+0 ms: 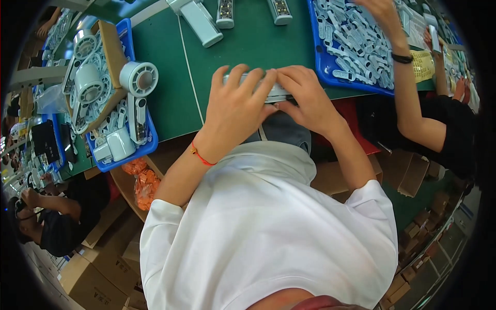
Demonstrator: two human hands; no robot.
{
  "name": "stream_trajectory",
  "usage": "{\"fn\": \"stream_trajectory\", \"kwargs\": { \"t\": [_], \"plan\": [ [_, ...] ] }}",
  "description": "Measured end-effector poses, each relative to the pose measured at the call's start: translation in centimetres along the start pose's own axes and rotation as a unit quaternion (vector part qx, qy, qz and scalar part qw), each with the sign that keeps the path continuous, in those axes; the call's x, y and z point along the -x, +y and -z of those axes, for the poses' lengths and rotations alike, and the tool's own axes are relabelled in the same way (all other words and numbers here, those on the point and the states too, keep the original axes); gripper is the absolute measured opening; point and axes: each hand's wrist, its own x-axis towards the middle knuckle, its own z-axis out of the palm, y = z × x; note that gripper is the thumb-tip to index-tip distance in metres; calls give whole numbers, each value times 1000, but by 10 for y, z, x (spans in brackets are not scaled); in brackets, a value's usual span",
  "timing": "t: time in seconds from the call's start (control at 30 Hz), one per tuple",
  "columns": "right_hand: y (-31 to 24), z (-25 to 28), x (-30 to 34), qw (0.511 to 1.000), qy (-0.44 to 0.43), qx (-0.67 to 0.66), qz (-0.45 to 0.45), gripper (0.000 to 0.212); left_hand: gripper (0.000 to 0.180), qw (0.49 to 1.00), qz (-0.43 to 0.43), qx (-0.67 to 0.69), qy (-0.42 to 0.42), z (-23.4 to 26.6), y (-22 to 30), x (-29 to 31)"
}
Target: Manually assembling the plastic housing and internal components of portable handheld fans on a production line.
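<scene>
At the near edge of the green table, a pale grey plastic housing (278, 93) is gripped between my two hands, mostly covered by them. My left hand (235, 106), with a red cord at its wrist, curls its fingers over the left side and top of the housing. Around its right end closes my right hand (305, 98), thumb below and fingers above. Farther out on the table lie a pale handle-shaped body (202, 26) and two open handle pieces, one piece (226, 13) beside another piece (280, 11), with inner parts showing.
To the right, a blue tray (324, 70) holds many small pale parts (356, 44); a co-worker's arm (408, 77) reaches over it. On the left, another blue tray (151, 147) carries round-headed housings (139, 79) and a cardboard divider (111, 54). Orange bags (146, 188) sit below the table.
</scene>
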Motion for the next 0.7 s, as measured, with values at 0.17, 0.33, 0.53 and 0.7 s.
{"fn": "stream_trajectory", "kwargs": {
  "t": [0.17,0.33,0.53,0.7],
  "plan": [
    [-1,-1,-2,1000,-16,6,12,59,49,999,39,-17,-2,-5,0,5],
    [6,-9,1,999,16,4,38,62,48,999,31,-19,0,-6,-2,5],
    [3,-22,3,986,90,119,78,57,44,997,2,-72,-13,-9,-4,3],
    [0,-27,11,984,119,116,70,57,46,991,-10,-133,21,-14,-1,6]
  ]
}}
